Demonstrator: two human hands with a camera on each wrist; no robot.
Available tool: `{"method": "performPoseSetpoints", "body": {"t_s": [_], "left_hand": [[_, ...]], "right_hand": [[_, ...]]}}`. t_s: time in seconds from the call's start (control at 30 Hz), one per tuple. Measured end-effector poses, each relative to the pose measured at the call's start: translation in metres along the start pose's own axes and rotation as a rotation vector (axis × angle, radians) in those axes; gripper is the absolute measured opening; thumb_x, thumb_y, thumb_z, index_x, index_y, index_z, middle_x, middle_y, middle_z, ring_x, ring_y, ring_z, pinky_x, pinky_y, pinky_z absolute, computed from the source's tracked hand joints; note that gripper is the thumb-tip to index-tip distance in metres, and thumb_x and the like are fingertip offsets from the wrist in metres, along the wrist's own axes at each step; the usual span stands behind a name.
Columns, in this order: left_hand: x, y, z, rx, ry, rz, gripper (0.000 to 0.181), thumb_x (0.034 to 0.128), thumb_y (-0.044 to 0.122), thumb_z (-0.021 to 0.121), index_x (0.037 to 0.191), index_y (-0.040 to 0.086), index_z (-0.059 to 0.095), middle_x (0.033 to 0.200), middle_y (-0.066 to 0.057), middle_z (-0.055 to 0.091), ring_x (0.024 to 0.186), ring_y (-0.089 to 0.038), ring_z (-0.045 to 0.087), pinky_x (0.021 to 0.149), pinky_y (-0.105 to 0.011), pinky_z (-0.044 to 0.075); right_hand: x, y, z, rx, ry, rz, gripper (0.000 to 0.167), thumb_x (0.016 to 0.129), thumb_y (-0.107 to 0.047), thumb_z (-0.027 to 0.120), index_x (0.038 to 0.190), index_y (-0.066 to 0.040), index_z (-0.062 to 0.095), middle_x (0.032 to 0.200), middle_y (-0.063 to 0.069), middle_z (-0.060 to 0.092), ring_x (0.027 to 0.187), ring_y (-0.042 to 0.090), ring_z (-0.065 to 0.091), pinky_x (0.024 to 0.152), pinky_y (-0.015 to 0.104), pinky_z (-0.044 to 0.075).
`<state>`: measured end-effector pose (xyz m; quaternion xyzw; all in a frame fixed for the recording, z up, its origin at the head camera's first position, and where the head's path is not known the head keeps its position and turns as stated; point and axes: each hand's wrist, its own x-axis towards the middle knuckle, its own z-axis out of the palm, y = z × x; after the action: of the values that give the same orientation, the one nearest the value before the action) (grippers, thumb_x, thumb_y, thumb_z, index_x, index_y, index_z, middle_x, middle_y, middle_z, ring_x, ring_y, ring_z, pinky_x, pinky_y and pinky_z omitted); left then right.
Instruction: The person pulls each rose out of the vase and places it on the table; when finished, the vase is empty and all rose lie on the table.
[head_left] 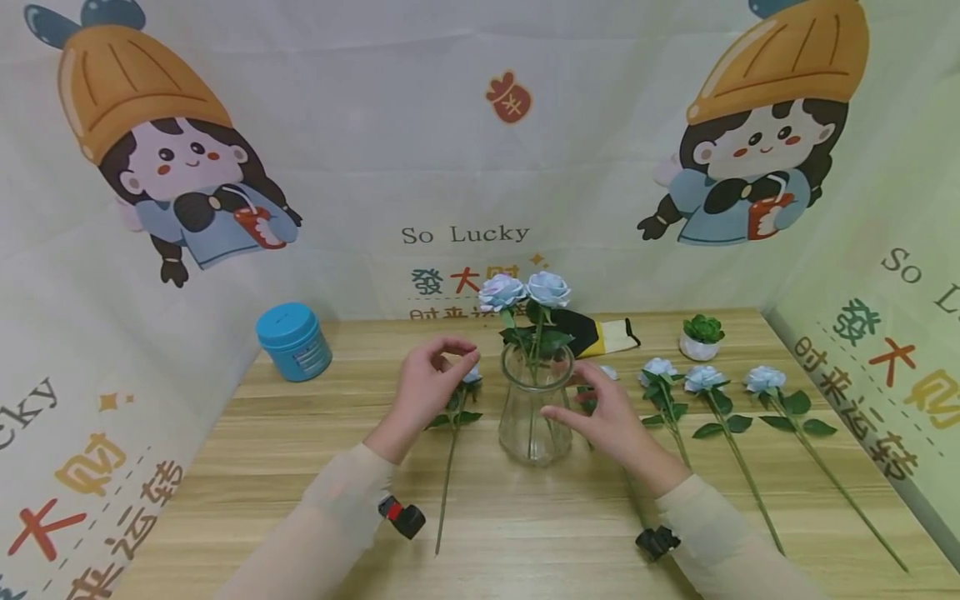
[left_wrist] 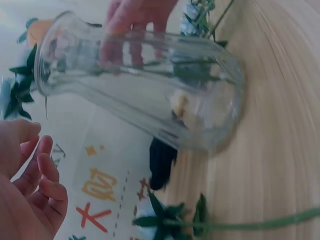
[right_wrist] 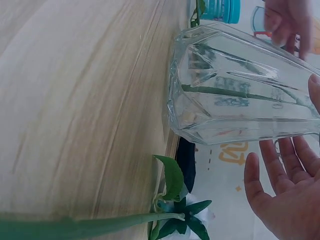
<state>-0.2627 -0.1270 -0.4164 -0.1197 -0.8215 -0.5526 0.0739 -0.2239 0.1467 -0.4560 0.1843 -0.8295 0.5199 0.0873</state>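
A clear glass vase [head_left: 517,429] stands upright in the middle of the table, with two pale blue artificial roses [head_left: 549,289] in it. Left of its rim, my left hand [head_left: 431,383] hovers with loosely bent fingers and holds nothing. My right hand [head_left: 618,425] is at the vase's right side, thumb in front and fingers spread; whether it touches the glass, I cannot tell. Under the left hand lies another rose [head_left: 447,467], its bloom partly hidden. One more rose [head_left: 609,372] lies partly behind the right hand. In the right wrist view, a green stem [right_wrist: 215,91] shows through the vase [right_wrist: 235,125].
Three blue roses [head_left: 705,379] lie in a row on the right of the wooden table [head_left: 300,500]. A blue lidded tub [head_left: 294,343] is at the back left. Behind the vase is a black, yellow and white cloth item [head_left: 592,333]; a small potted plant [head_left: 701,337] stands back right.
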Motion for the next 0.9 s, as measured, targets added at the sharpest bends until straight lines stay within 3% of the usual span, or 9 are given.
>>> {"method": "performPoseSetpoints", "body": {"t_s": [0.17, 0.33, 0.53, 0.9], "left_hand": [[0.001, 0.019, 0.013, -0.042, 0.025, 0.051, 0.023, 0.0969, 0.030, 0.074, 0.112, 0.012, 0.077, 0.107, -0.003, 0.073, 0.062, -0.014, 0.050, 0.049, -0.023, 0.038], [0.003, 0.029, 0.022, -0.006, 0.032, 0.067, 0.018, 0.0968, 0.032, 0.074, 0.110, 0.020, 0.077, 0.095, -0.001, 0.069, 0.061, -0.018, 0.049, 0.047, -0.025, 0.038], [0.010, 0.035, 0.026, 0.051, 0.027, 0.099, 0.016, 0.0971, 0.029, 0.074, 0.109, 0.019, 0.077, 0.103, 0.000, 0.070, 0.054, -0.011, 0.045, 0.044, -0.023, 0.036], [0.016, 0.037, 0.033, 0.051, 0.004, 0.093, 0.013, 0.0960, 0.025, 0.075, 0.106, 0.017, 0.077, 0.107, 0.001, 0.074, 0.054, -0.010, 0.045, 0.044, -0.022, 0.036]], "right_hand": [[-0.001, 0.000, 0.000, 0.007, 0.008, -0.005, 0.056, 0.086, -0.020, 0.086, 0.136, -0.012, 0.061, 0.131, 0.008, 0.065, 0.117, 0.029, 0.062, 0.095, 0.058, 0.056], [-0.001, 0.002, 0.001, 0.005, 0.027, -0.032, 0.055, 0.085, -0.018, 0.086, 0.134, -0.013, 0.062, 0.130, 0.008, 0.066, 0.115, 0.027, 0.063, 0.092, 0.055, 0.058], [0.000, 0.003, 0.001, -0.001, 0.025, -0.041, 0.054, 0.086, -0.019, 0.086, 0.134, -0.014, 0.062, 0.131, 0.008, 0.065, 0.116, 0.028, 0.062, 0.091, 0.054, 0.058], [0.000, 0.002, 0.000, 0.004, 0.014, -0.030, 0.056, 0.086, -0.019, 0.085, 0.136, -0.012, 0.061, 0.133, 0.010, 0.065, 0.117, 0.031, 0.062, 0.092, 0.055, 0.058]]}}
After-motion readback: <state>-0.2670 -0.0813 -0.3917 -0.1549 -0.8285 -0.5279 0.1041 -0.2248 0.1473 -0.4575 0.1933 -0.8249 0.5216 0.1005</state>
